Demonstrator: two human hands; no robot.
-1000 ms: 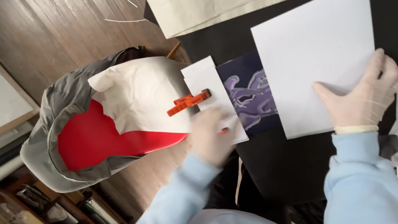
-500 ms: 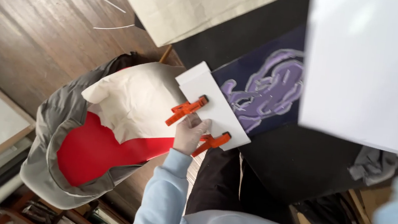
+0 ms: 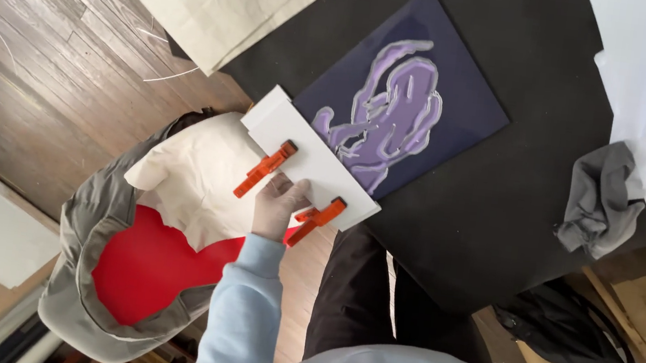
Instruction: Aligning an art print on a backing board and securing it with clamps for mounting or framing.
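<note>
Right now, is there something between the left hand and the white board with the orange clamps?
Nothing visible. The gloved left hand already rests at the edge of the white board, between the two orange clamps. The board overlaps the near edge of the dark blue panel with the purple figure.

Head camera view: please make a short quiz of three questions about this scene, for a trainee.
1. True or false: the left hand rests between two orange clamps.
2. What colour is the figure on the dark blue panel? A green, B purple, C yellow.
3. Fill in: a crumpled ____ cloth lies on the black table, to the right of the panel.

Key: 1 true; 2 B; 3 grey.
</note>
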